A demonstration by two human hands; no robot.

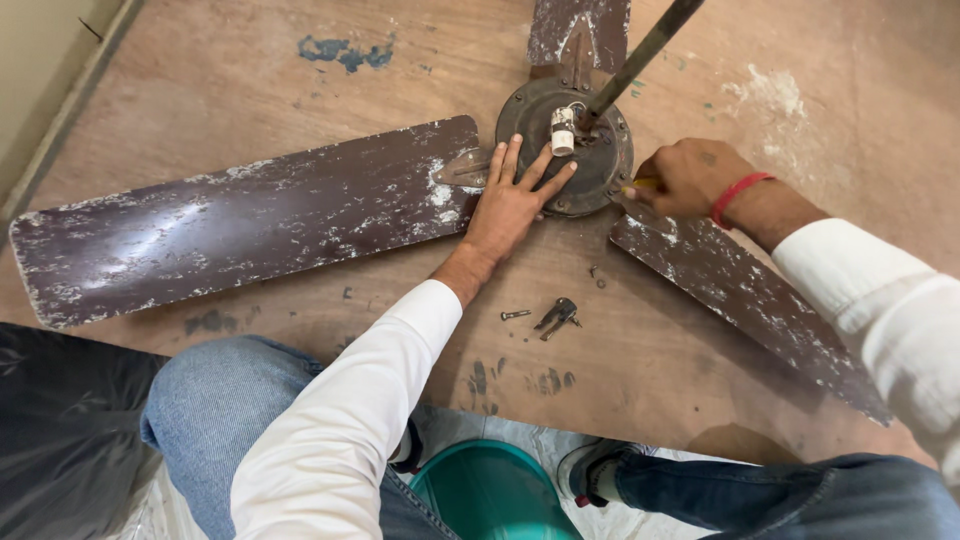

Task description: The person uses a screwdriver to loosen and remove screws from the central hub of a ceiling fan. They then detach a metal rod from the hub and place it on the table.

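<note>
We wear long white sleeves (340,420), blue jeans (215,400), dark shoes with white socks, and a red band (738,192) on our right wrist.

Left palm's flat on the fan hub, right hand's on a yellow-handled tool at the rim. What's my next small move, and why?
Probably keep the left hand pressing the motor hub and turn the tool in the right hand: loose screws already lie on the floor, and the right blade is still attached.
</note>
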